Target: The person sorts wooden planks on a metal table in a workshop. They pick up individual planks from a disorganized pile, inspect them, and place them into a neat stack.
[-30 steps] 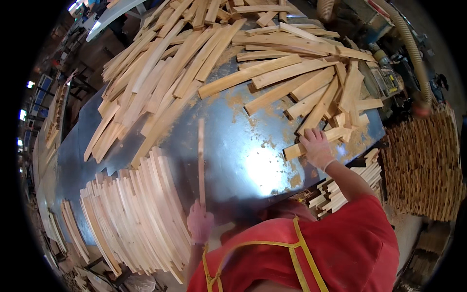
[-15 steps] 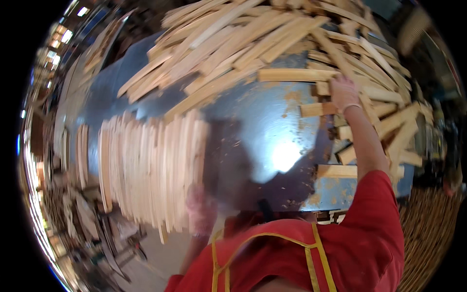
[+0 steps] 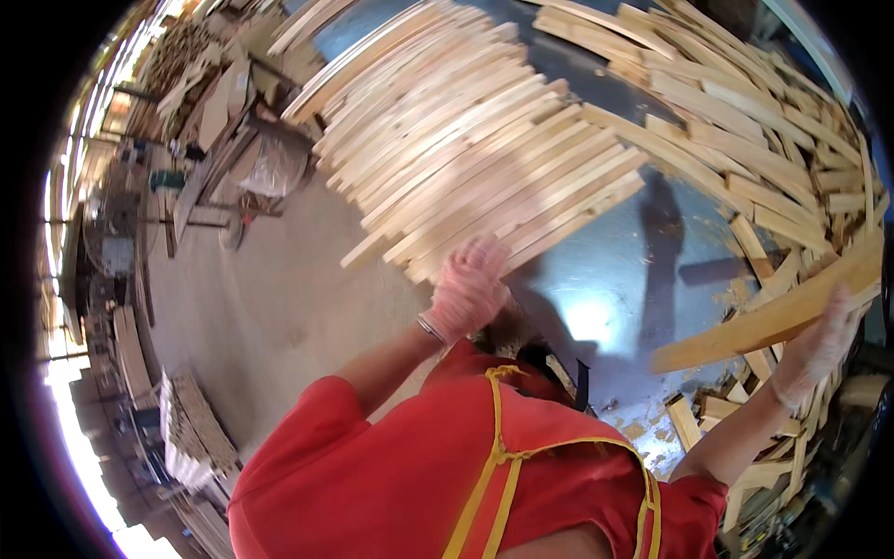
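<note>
My left hand (image 3: pixel 470 291), in a pale pink glove, is at the near ends of a row of wooden strips (image 3: pixel 447 121) laid side by side. Its fingers look bent and closed; what is in them, if anything, is hidden. My right hand (image 3: pixel 818 352), gloved too and blurred, grips a wooden strip (image 3: pixel 768 321) at its right part. That strip is lifted off the table at a slant, its free end pointing left over the bluish tabletop (image 3: pixel 596 270). Beyond it lies a jumbled heap of wooden strips (image 3: pixel 764 130).
Sawdust and short offcuts (image 3: pixel 684 419) lie at the table's near right. On the left is a concrete floor (image 3: pixel 270 307), with a stand (image 3: pixel 219 177) holding boards and a plastic bag (image 3: pixel 277 166). Stacked strips (image 3: pixel 196 429) stand at lower left.
My view has turned left. My right hand, before at the heap's near edge, now holds up a wooden strip. My left hand remains by the near ends of the row.
</note>
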Available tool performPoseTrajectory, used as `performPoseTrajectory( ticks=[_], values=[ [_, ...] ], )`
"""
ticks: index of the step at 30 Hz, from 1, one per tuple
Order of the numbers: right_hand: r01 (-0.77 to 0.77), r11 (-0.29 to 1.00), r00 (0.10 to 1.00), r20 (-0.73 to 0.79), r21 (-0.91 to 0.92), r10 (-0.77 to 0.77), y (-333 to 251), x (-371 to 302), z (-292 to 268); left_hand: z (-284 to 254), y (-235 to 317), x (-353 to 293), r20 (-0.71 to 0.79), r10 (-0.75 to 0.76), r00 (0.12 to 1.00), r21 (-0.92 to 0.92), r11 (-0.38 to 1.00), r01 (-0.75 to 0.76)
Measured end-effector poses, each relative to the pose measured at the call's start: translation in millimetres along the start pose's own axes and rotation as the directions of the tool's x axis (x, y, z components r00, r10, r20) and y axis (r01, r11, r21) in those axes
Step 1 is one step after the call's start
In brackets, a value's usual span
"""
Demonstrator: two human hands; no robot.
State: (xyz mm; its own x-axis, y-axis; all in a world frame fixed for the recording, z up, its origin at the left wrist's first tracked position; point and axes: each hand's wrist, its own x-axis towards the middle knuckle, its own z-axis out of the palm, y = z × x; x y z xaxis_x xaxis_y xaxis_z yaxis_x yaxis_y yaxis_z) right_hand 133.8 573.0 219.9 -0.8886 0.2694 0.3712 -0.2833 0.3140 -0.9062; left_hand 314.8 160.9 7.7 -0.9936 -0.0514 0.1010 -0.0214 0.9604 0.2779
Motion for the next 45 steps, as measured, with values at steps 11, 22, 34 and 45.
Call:
performPoseTrajectory(
  ticks=[11,22,34,45],
  values=[
    [-0.786,0.614,0.592,0.200,-0.069,0.781,272,-97,169,6,-273,-92,0.122,-0.935,0.334,-0.742,0.137,0.656],
    [-0.802,0.529,0.572,0.102,0.276,0.814,217,-168,192,-41,-132,-68,0.762,-0.061,0.645,-0.399,0.740,0.541],
    [-0.340,0.715,0.636,0.410,-0.611,0.654,185,-131,204,50,-104,168,0.331,-0.258,0.908,-0.195,0.922,0.334],
    [-0.518,0.702,0.615,0.357,-0.490,0.703,137,-111,183,113,-91,200,0.235,-0.172,0.957,-0.664,0.690,0.287]
  ],
)
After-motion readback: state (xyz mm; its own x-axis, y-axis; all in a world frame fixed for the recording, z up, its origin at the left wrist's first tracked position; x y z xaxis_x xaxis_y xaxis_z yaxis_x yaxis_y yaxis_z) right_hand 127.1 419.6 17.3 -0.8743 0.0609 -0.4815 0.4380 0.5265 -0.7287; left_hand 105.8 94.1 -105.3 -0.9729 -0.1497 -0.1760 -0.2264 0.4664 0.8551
